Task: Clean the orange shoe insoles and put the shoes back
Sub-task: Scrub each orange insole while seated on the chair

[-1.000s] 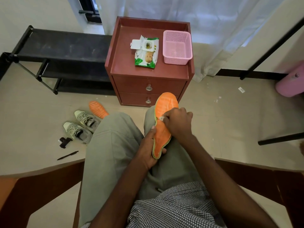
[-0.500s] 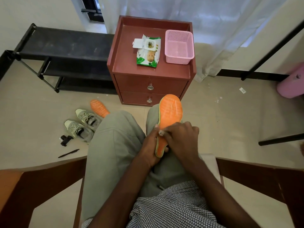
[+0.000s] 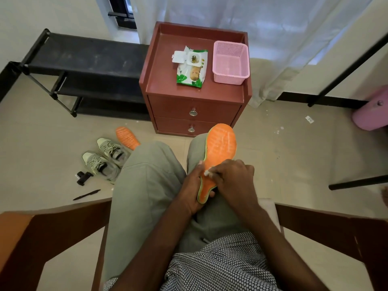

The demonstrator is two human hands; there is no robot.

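Should the left hand (image 3: 192, 191) loosen at the heel, the insole (image 3: 218, 153) would likely slide off the knee to the floor; it is thin, bendy and propped only there. Risk, second: the wipe (image 3: 206, 172) is a small wad, and hard rubbing may push it out of the pinch or fold the insole.

Position: insole on the person's right thigh, toe end pointing away. Left fingers curl round its lower edge from beneath, thumb side hidden. Right hand (image 3: 233, 177) lies across the middle, fingers bent, pinching the wipe against the orange face.

Other insole (image 3: 127, 138) on the floor, touching the shoes (image 3: 106, 158); rack (image 3: 84, 66) beyond.
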